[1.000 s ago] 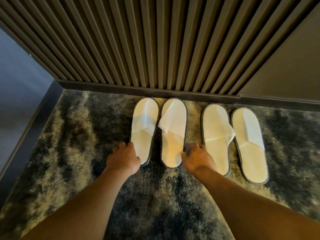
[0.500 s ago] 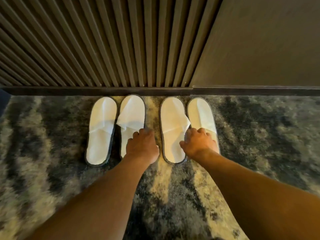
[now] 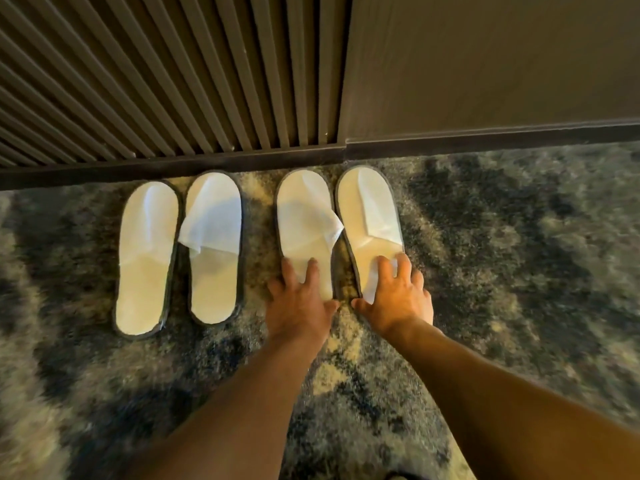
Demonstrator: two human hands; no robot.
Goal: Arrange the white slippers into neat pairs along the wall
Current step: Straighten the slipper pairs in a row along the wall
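Slippers: four white slippers lie flat on the carpet (image 3: 519, 271), toes toward the baseboard (image 3: 485, 142) of the wall, heels toward the person, long axes running roughly straight out from the wall.
Left pair: the far-left slipper (image 3: 145, 261) and its neighbour (image 3: 214, 251) lie side by side, almost touching; the far-left one sits a little further from the wall and leans slightly, heel to the left.
Right pair: the third slipper (image 3: 301, 220) and the far-right slipper (image 3: 367, 216) lie close at the toes and spread slightly apart at the heels; a loose flap of the third one's upper reaches over onto the far-right one.
Gap: a strip of carpet separates the two pairs.
Left hand (image 3: 299, 303): palm down on the heel of the third slipper, fingers spread flat and pressing the insole, nothing gripped.
Right hand (image 3: 394, 296): palm down on the heel of the far-right slipper, fingers splayed wide, thumb at its inner edge, nothing gripped.
Wall: vertical slats (image 3: 156, 81) on the left, a plain panel (image 3: 485, 57) on the right.
Writing: none legible on the slippers.
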